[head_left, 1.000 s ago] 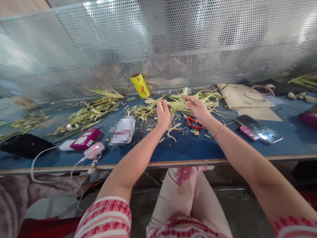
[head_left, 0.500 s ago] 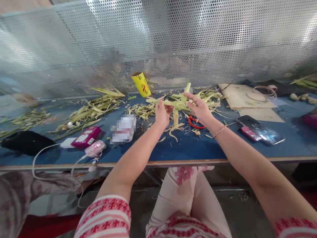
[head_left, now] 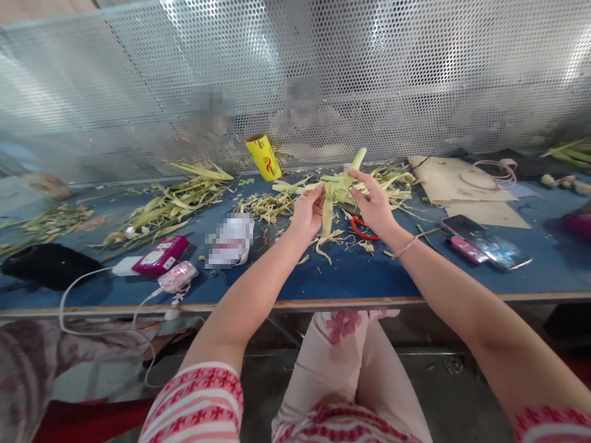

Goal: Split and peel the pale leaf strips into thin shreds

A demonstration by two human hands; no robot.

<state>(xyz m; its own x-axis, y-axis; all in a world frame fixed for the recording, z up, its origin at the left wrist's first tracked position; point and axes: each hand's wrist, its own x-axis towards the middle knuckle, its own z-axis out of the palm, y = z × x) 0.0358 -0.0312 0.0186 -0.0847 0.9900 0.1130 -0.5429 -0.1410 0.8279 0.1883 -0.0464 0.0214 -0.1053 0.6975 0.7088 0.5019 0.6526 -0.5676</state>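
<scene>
Green-yellow leaf strips [head_left: 336, 187], plaited into a small star, sit above the blue counter [head_left: 351, 277] between our hands — left hand [head_left: 308, 212] pinching one strip, right hand [head_left: 373, 200] closed on the woven middle. We judge it light, limp and easily creased or split, so hold at the crossing, not the loose ends. Red scissors [head_left: 364, 231] lie just below.
</scene>
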